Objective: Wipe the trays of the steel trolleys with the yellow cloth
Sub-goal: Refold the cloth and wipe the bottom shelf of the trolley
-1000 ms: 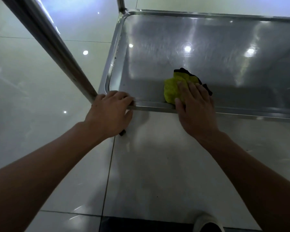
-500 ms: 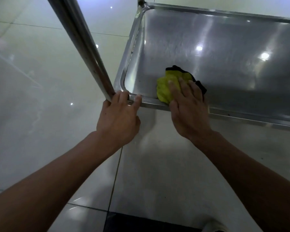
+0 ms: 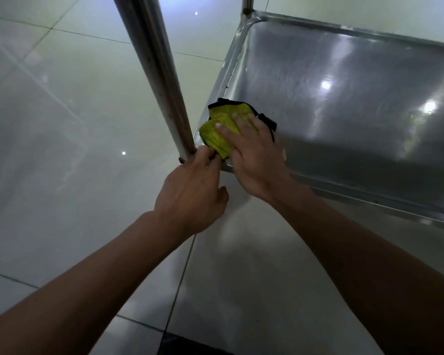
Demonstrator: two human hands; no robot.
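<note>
The shallow, rimmed stainless-steel trolley tray is sitting low above the glossy pale floor tiles, and its broad bed is throwing back ceiling lights, so any smears are hard to judge under that glare. The round steel corner post is rising from the tray's near left corner, where the work is happening. The right hand is lying flat on the folded yellow cloth with its black edging, fingers straight and slightly spread, pressing it into that corner just inside the rim. The left hand is bracing the trolley at the foot of the post; its fingers are curling over the rim there, though whether they are truly gripping or also pinching the cloth's edge is unclear from this angle. To do this step well, the palm should be keeping even pressure, working the cloth along the rim's inner bend, then sweeping outward in overlapping passes.
</note>
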